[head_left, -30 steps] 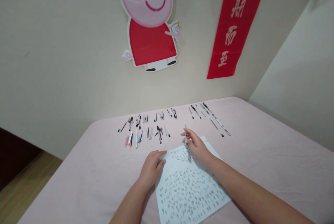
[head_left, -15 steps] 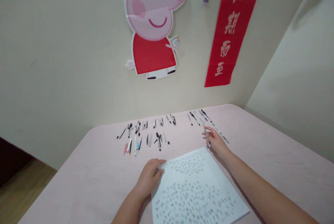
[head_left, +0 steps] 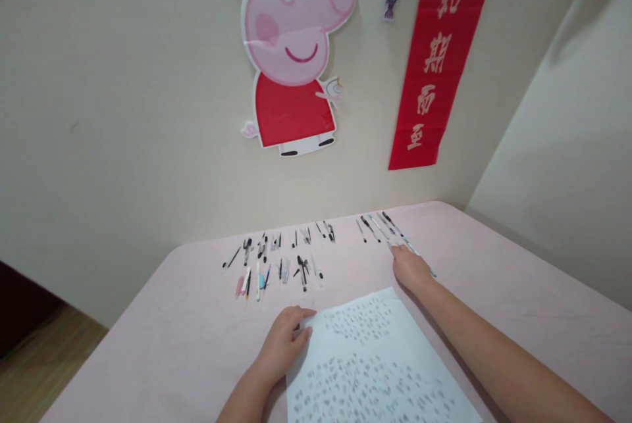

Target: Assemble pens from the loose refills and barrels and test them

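My left hand [head_left: 288, 339] rests at the upper left edge of a white sheet of paper [head_left: 415, 344] covered in rows of small dark marks. Its index finger is stretched out and the thumb lies apart from it on the paper. Beyond the sheet's top right corner, my right hand [head_left: 412, 268] is low over the table, fingers bent around a pen [head_left: 390, 245] whose pale end just shows; the rest of the pen is hidden by the hand. Just past these fingers several pens [head_left: 370, 228] lie side by side, and a long pale, patterned stick-like thing runs partly behind the hand.
A pink-covered table [head_left: 172, 344] stands against the wall. Several black and clear pens and pen parts [head_left: 302, 273] lie in two rows left of centre, with a few coloured pens [head_left: 257, 281]. A pig cutout [head_left: 296, 110] and a red banner [head_left: 434, 68] hang above.
My right hand, with the pen, has gone down and slightly forward, towards the pens at the back right. My left hand stays on the paper's edge. The view has tilted up slightly.
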`<state>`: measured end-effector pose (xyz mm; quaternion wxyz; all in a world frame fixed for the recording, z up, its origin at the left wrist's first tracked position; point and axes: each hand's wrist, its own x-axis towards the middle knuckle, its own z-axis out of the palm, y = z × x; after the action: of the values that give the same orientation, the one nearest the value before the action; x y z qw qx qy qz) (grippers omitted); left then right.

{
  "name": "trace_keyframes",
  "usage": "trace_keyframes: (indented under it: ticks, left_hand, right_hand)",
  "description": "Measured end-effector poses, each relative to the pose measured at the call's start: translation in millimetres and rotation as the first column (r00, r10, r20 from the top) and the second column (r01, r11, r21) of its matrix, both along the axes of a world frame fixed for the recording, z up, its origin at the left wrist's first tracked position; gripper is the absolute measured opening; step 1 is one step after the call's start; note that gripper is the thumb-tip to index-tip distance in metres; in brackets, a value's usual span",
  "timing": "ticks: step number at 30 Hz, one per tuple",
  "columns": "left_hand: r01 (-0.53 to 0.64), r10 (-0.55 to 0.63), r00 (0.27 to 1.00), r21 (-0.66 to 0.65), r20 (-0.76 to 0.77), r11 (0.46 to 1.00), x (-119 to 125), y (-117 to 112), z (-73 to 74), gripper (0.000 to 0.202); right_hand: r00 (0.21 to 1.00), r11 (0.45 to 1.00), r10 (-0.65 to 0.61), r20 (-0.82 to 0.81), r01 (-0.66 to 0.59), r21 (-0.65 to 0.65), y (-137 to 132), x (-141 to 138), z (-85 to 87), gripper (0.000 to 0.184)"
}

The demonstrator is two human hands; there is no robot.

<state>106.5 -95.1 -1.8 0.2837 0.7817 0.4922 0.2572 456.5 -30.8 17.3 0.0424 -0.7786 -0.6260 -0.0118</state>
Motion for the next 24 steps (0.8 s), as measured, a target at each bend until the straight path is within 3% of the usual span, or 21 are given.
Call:
trace_keyframes:
  ticks: [24]
  left_hand:
    - [0.033, -0.033, 0.999, 0.015, 0.008, 0.999, 3.9, -2.2, 9.0, 0.031]
  right_hand:
    - [0.994, 1.000, 0.020, 0.106, -0.019, -0.011, 3.0, -0.5, -4.9, 0.034]
